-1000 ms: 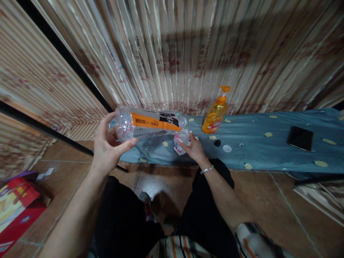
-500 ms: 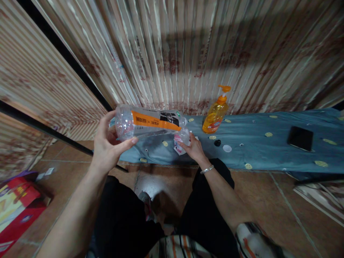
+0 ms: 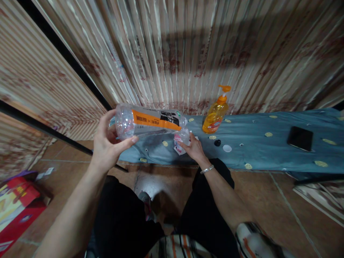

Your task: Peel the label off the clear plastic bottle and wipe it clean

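My left hand point(image 3: 109, 145) is wrapped around the base of a clear plastic bottle point(image 3: 157, 122) with an orange and black label. The bottle lies nearly level, its neck pointing right and slightly down. My right hand point(image 3: 195, 147), a silver bracelet at its wrist, grips a small clear container point(image 3: 183, 137) just under the bottle's neck. Whether the two mouths touch I cannot tell. Pink and white print shows at the small container, partly hidden by my fingers. Right of my right hand are a black cap point(image 3: 217, 143) and a white disc point(image 3: 227, 148).
An orange pump bottle point(image 3: 215, 116) of yellow liquid stands at the back of the blue cloth-covered bench point(image 3: 258, 150). A black phone-like slab point(image 3: 300, 138) lies farther right. A patterned curtain point(image 3: 182, 53) hangs behind, with a black pole point(image 3: 67, 53) at left. A red box point(image 3: 25, 215) sits on the floor.
The large bottle has tilted very slightly, its neck end staying over the small container. Both hands keep almost the same places and grips.
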`<action>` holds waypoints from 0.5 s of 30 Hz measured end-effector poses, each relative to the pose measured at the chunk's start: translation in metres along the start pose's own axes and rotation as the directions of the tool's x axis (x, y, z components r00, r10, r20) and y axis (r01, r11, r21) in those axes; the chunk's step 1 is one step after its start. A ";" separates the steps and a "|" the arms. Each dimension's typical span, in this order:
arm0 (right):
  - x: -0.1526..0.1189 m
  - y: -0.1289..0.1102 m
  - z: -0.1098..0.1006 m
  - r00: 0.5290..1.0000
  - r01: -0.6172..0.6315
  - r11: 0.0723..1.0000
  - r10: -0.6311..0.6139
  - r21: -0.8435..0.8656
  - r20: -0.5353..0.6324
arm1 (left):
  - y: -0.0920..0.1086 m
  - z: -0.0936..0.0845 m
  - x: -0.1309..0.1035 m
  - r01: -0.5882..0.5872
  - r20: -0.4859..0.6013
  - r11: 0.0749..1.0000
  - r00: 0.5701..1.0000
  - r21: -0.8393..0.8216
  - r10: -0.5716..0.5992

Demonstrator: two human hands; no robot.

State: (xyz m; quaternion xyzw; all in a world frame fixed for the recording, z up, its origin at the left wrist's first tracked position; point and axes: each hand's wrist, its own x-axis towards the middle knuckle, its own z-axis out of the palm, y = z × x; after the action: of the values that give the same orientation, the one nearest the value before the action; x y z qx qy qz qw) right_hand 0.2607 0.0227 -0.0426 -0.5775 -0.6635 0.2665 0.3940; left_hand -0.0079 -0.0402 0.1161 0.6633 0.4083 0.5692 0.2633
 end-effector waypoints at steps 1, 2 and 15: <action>0.000 0.000 0.000 1.000 -0.003 1.000 0.003 -0.003 0.003 | 0.000 0.000 0.000 0.003 -0.004 1.000 1.000 -0.003 -0.003; 0.000 0.000 0.000 1.000 -0.004 1.000 0.004 -0.005 0.004 | 0.000 0.000 0.000 0.005 -0.006 1.000 1.000 -0.002 -0.005; 0.000 0.000 0.000 1.000 0.001 1.000 -0.001 -0.024 0.001 | 0.003 0.003 0.002 0.019 -0.034 1.000 0.999 -0.017 -0.020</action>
State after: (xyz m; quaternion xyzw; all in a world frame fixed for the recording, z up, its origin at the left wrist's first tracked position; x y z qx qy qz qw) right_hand 0.2602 0.0228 -0.0425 -0.5816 -0.6671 0.2585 0.3871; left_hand -0.0041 -0.0400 0.1191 0.6474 0.4146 0.5810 0.2673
